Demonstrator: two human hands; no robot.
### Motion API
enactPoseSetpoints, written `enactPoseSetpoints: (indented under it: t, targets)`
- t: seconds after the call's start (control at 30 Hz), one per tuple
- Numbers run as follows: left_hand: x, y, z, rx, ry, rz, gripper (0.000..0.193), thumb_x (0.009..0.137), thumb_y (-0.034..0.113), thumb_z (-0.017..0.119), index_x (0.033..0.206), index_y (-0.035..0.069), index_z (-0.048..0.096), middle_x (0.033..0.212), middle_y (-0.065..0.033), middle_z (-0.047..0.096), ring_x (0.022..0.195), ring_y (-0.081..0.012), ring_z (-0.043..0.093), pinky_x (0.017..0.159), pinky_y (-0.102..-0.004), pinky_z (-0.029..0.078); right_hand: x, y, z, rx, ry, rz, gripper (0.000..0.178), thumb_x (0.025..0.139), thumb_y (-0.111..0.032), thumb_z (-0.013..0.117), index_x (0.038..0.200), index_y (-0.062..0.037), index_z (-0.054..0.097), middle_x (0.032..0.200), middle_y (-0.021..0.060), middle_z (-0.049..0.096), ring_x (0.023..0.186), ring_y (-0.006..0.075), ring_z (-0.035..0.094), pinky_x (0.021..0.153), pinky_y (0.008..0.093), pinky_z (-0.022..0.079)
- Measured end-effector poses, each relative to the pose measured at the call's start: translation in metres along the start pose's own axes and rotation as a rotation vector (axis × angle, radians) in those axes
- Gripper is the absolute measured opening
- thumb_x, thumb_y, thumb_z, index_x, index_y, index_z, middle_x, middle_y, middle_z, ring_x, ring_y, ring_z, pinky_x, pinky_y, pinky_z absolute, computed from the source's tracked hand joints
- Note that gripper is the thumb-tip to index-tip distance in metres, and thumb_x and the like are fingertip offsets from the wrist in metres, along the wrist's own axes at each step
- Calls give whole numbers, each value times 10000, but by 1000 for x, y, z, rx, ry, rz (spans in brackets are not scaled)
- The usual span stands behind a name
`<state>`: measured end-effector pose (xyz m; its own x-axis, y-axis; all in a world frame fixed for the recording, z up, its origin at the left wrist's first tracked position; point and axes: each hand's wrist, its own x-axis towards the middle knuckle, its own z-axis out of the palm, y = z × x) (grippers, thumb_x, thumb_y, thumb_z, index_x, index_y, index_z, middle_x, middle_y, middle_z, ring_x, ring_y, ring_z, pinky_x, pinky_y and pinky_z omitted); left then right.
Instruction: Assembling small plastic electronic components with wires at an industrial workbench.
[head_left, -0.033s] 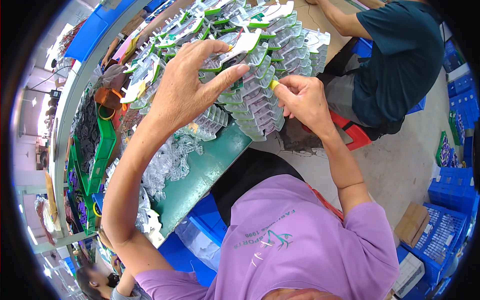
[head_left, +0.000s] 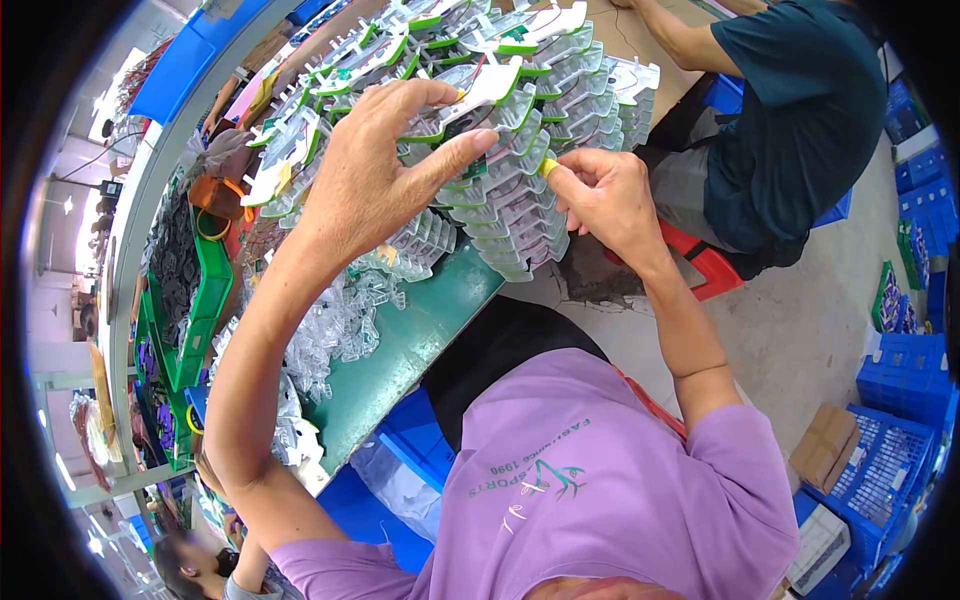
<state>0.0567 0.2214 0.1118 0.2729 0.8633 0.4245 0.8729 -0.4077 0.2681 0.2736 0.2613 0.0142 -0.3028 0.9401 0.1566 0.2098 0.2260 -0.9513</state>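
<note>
Tall nested stacks of clear plastic parts (head_left: 505,225), with white and bright-green edges, small green boards and thin wires, fill the bench in front of me. Over the nearest stack reaches my left hand (head_left: 375,165), thumb and forefinger spread apart around a white-and-green top piece (head_left: 492,86). A bit of yellow shows by that forefinger's tip. At the right side of the same stack, my right hand (head_left: 608,195) is closed in a pinch. A small yellow piece (head_left: 548,168), perhaps tape, sticks out at its thumb tip against the stack; its other fingers curl underneath.
Loose small clear plastic parts (head_left: 335,320) lie heaped on the green bench top (head_left: 400,340). Green bins (head_left: 205,310) with dark parts stand at left. A co-worker in a dark shirt (head_left: 800,130) sits close on the right, beside a red stool (head_left: 710,268). Blue crates (head_left: 880,480) are stacked at far right.
</note>
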Motion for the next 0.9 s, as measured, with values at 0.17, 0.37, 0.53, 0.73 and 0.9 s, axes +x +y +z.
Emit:
enactPoseSetpoints:
  t: [0.17,0.37,0.53,0.73,0.9]
  targets:
    - [-5,6,-2,1,26,15,461,813,371,760,1110,36,647,1098,-140,669,1073,-291,620,926,-392,466,-3,-5,7,110,62,57,180,864,-110,615,854,50,695,620,68,656,482,97,615,439,232,489]
    - [-20,50,-16,126,120,190,477,714,314,815,1033,20,616,932,-127,641,888,-313,573,793,-400,471,-20,-15,-3,156,100,29,162,848,-92,625,835,54,695,618,87,665,499,110,640,458,248,517]
    - [-3,86,-22,117,97,297,533,672,268,857,1085,21,629,976,-128,657,920,-300,602,796,-384,486,-33,-21,-46,269,115,14,154,900,-86,605,869,35,695,636,56,654,492,89,613,443,223,502]
    - [72,100,-6,61,254,411,546,740,357,811,1128,29,612,1017,-138,662,997,-333,618,808,-402,488,5,-33,-121,99,216,-141,225,933,-137,562,852,30,688,650,64,647,485,105,607,431,221,490]
    - [154,91,4,104,193,398,581,833,332,708,1217,-62,522,1057,-227,608,1056,-349,568,924,-421,444,70,-33,-164,1,261,-185,231,910,-147,574,824,36,686,668,88,652,514,128,625,455,231,508]
